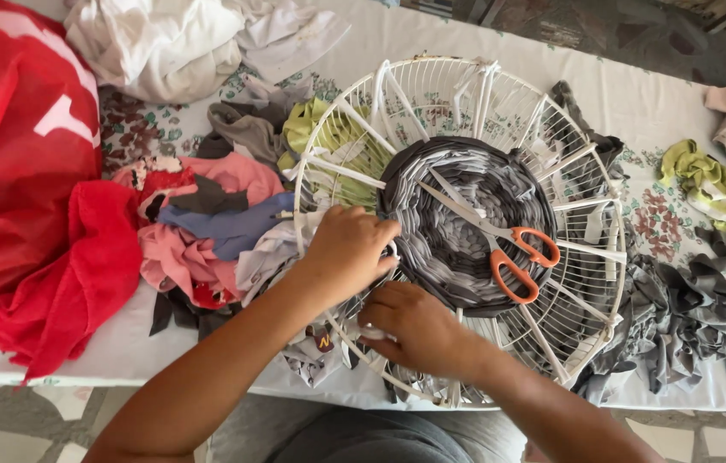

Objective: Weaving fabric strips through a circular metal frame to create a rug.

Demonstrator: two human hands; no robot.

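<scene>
A round white wire frame [431, 73] lies flat on the table, with white fabric strips stretched as spokes. A circular mat woven from grey and dark strips [457, 214] fills its centre. My left hand [347, 250] rests on the mat's near-left edge, fingers curled over the weave. Just below it, my right hand [418, 330] pinches a pale strip against the frame's near side. Orange-handled scissors [513, 257] lie on the mat, to the right of both hands.
Heaps of cloth scraps surround the frame: pink, blue and grey pieces [208, 231] at left, red fabric [28, 197] far left, white cloth [174, 43] at the back, grey strips [689, 326] and yellow-green scraps [706, 180] at right. The floral tablecloth [646, 103] covers the table.
</scene>
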